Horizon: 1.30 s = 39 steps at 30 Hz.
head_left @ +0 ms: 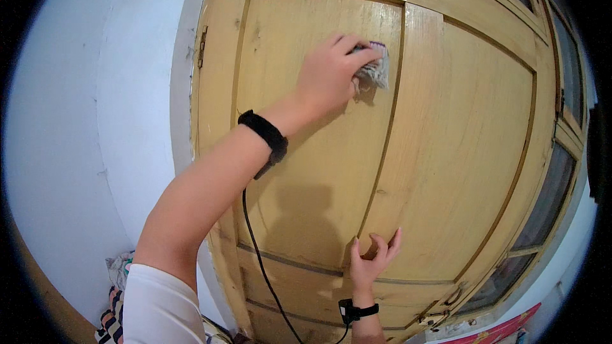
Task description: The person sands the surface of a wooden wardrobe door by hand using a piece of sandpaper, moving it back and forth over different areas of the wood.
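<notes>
The left hand [328,73], fingers closed around a grey fringed pad [376,76], has it at the left panel's far right on the wooden door [319,165]. Nearer and rightward, the right hand's [370,269] fingers are loosely parted, visibly holding nothing. Which areas are done or left, I cannot tell.

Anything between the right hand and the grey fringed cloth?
Nothing visible over the door separates the right hand from the grey fringed cloth. At the cloth itself, though, the left hand grips it, covering its left part.
</notes>
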Each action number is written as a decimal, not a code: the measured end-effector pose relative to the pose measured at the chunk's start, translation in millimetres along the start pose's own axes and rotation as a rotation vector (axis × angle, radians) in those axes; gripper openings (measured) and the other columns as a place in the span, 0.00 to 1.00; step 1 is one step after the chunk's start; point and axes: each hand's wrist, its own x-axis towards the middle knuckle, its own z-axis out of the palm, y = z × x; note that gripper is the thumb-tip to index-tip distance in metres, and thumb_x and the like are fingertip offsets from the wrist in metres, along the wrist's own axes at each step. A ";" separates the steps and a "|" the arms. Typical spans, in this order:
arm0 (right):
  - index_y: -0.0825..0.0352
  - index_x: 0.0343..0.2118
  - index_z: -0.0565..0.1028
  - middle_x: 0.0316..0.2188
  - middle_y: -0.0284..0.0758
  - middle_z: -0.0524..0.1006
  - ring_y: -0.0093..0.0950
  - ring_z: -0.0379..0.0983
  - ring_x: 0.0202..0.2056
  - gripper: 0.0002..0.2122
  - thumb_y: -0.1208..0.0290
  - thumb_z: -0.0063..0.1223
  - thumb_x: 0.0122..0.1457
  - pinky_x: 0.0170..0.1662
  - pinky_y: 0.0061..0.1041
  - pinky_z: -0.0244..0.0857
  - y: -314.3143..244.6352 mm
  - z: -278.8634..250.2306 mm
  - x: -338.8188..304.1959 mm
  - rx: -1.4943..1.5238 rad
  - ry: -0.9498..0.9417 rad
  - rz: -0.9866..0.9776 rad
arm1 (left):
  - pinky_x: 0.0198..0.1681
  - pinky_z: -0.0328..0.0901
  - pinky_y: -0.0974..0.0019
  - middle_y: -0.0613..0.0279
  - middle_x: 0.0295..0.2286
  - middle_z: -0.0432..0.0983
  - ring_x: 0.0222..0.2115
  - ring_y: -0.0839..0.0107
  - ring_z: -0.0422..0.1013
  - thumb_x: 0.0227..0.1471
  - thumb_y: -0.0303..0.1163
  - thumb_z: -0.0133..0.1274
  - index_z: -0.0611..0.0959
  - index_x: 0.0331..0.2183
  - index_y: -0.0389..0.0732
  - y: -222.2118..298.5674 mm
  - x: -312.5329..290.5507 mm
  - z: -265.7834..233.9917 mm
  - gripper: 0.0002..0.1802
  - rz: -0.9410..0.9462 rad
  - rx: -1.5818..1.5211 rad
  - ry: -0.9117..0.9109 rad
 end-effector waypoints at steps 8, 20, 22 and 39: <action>0.60 0.44 0.77 0.74 0.52 0.56 0.55 0.56 0.72 0.20 0.77 0.75 0.50 0.73 0.50 0.55 -1.2 5.1 -3.0 0.079 0.053 0.057 | 0.51 0.75 0.52 0.59 0.46 0.81 0.47 0.51 0.78 0.42 0.18 0.62 0.87 0.50 0.52 -24.1 48.7 -0.3 0.31 -0.042 0.133 0.018; 0.61 0.42 0.75 0.76 0.46 0.53 0.50 0.55 0.73 0.17 0.79 0.74 0.52 0.70 0.44 0.58 -0.6 1.9 -2.0 0.001 0.032 -0.014 | 0.47 0.74 0.52 0.59 0.46 0.81 0.45 0.52 0.77 0.37 0.19 0.65 0.86 0.48 0.49 -5.2 -13.7 -2.8 0.32 0.138 0.080 -0.106; 0.61 0.41 0.75 0.76 0.46 0.54 0.50 0.55 0.73 0.17 0.79 0.74 0.52 0.70 0.44 0.58 -1.6 -0.1 -0.8 -0.028 0.031 -0.038 | 0.47 0.74 0.53 0.59 0.46 0.80 0.45 0.52 0.77 0.37 0.19 0.65 0.86 0.49 0.49 -0.5 -24.0 -5.6 0.32 0.167 0.071 -0.127; 0.62 0.38 0.75 0.76 0.46 0.53 0.51 0.54 0.73 0.16 0.78 0.74 0.52 0.68 0.42 0.60 -6.9 -1.4 0.6 -0.068 0.000 -0.007 | 0.50 0.75 0.53 0.61 0.49 0.79 0.50 0.53 0.75 0.38 0.17 0.64 0.84 0.50 0.50 -25.2 17.8 -2.6 0.33 0.084 0.127 -0.038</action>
